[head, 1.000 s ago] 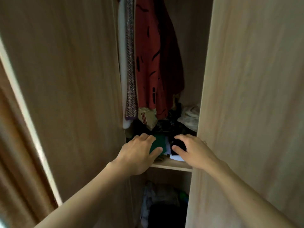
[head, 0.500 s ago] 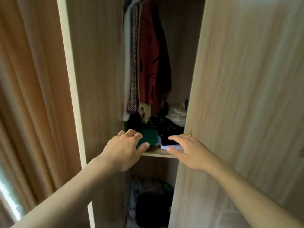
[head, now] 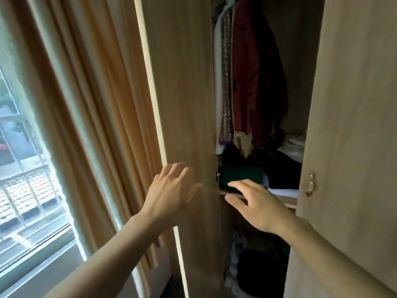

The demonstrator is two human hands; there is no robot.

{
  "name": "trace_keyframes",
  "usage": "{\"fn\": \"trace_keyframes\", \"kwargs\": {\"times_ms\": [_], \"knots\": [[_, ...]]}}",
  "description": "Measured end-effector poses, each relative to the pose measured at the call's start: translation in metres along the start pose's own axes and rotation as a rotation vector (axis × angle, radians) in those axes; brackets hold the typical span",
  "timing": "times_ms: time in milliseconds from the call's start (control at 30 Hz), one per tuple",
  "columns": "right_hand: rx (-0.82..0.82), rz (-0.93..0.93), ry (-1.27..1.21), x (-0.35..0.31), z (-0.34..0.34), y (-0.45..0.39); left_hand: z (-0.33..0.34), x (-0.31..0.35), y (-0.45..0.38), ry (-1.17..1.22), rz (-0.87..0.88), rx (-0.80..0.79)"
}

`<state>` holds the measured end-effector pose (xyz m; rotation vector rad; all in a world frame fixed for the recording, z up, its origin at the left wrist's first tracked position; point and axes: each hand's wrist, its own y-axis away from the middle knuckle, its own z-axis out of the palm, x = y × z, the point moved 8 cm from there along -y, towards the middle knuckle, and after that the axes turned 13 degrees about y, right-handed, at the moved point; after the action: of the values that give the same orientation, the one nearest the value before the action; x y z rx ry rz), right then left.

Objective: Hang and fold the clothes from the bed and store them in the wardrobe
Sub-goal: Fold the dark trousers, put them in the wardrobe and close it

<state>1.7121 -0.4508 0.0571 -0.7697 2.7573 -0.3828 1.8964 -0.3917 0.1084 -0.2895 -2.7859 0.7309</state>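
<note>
My left hand (head: 171,190) and right hand (head: 260,205) are spread, holding nothing; folded green garment (head: 241,175) sits shelved at twelve o'clock, so I judge storing done here, bed unseen.

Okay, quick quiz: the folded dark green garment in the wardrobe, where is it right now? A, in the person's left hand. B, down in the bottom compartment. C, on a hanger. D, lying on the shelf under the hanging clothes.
D: the green garment lies on the shelf below the hanging clothes, and both hands are empty.
</note>
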Motion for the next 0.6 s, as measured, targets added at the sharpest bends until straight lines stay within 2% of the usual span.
{"fn": "trace_keyframes", "kwargs": {"times_ms": [233,400,600], "knots": [[-0.063,-0.065,0.061,-0.036,0.019,0.0,-0.044,-0.049,-0.004,0.099,-0.057,0.241],[-0.046,-0.04,0.117,-0.057,0.01,-0.02,-0.032,-0.09,-0.019,0.25,-0.102,0.217],[-0.027,0.006,0.18,-0.075,0.01,-0.026,-0.01,-0.097,-0.029,0.402,0.108,0.195]]}}
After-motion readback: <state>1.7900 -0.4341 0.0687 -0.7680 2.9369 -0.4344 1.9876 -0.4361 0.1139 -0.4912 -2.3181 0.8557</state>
